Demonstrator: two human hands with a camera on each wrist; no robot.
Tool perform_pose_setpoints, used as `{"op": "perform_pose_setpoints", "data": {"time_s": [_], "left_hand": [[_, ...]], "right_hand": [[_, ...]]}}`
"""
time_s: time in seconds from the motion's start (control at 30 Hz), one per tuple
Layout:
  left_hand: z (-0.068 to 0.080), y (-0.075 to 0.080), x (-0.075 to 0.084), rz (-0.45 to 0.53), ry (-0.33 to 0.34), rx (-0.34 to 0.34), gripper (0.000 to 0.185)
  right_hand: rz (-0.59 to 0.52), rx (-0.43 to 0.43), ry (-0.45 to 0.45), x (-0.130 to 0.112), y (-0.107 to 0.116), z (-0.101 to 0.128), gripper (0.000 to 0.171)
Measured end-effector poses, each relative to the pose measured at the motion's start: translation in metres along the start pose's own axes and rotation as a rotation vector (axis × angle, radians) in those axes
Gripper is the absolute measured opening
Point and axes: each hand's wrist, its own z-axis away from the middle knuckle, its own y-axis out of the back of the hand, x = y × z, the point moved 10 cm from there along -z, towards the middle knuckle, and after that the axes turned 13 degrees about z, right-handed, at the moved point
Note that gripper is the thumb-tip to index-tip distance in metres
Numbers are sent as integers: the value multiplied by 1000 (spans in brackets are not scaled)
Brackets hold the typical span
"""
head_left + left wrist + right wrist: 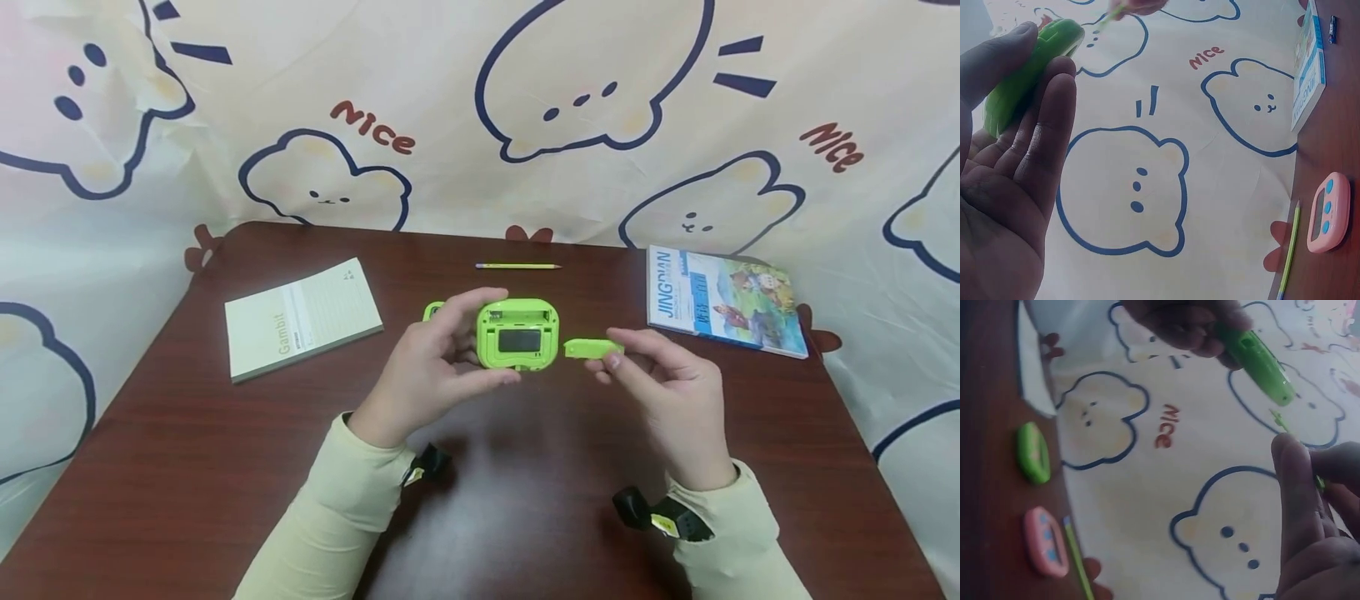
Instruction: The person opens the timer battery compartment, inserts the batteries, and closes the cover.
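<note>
A person's left hand [431,367] held a small lime-green device [517,333] above the middle of a dark wooden table [187,467], thumb and fingers curled round its left edge. The device faced the camera back-side out, showing an open recess near its top and a dark panel below. Just to its right, apart from it, the right hand [675,392] pinched a small green cover piece [592,347] between thumb and fingertips; in the right wrist view only a sliver of it [1280,420] showed beyond the thumb.

Another green object [1034,453] lay on the table behind the left hand, mostly hidden from the head camera. A pink timer [1329,212] and a yellow-green pencil [517,266] lay toward the far edge. A notepad [300,319] sat toward the far left corner, a blue-covered book [723,302] toward the far right corner. A cloth printed with cartoon bears [585,83] hung behind.

The pinch on the cover looked light, so the piece could slip and drop to the table. If it met the recess tilted or reversed, it would probably jam or sit crooked, and the device, held by one edge only, could twist under pressure.
</note>
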Motion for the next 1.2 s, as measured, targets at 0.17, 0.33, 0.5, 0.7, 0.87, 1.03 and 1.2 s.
{"op": "perform_pose_setpoints", "data": {"time_s": [0.17, 0.33, 0.5, 0.7, 0.87, 1.03, 1.2], "left_hand": [[0, 3, 1, -6, -4, 13, 81], [1, 5, 4, 12, -14, 11, 81], [2, 5, 7, 9, -27, 8, 81], [3, 7, 7, 3, -23, 8, 82], [4, 10, 10, 3, -42, 9, 83], [4, 11, 13, -6, -58, 14, 83], [4, 12, 13, -7, -65, 13, 83]], "right_hand": [[157, -115, -26, 24, -3, 3, 32], [352, -218, 29, 48, -11, 4, 27], [496, -289, -6, 77, -13, 2, 23], [554, -349, -95, 112, -14, 0, 20], [702, -327, -59, 123, -14, -4, 24], [804, -350, -28, 131, -17, -7, 27], [890, -402, 48, 129, -24, -9, 25]]}}
